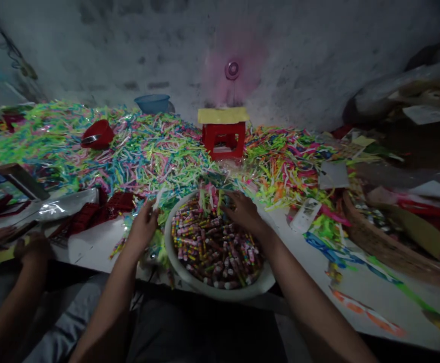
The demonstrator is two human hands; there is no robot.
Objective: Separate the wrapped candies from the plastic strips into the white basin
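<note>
Both hands at basin of striped sticks

Head cam: pale basin (227, 292) on white table (79, 247), full of small striped sticks (212, 242). R hand (242, 209) over basin's far rim, fingers bent down at a bunch of colored strips (210, 199) lying inside basin at far edge; can't tell if clamped on it. L hand (142, 229) just left of basin, thumb & fingers slightly apart w/ a pale strip (160, 197) at the tips; grip unclear.

Big strip pile (167, 156) behind basin, spreading left. Red stool (223, 128) behind basin, yellow cover (223, 116) on top. Blue bowl (152, 104) & red pot (106, 133) on pile, back-left of basin. Co-worker's hand (36, 247) well left of basin, near a yellow piece (0, 254). White packet (306, 214) right of basin.
</note>
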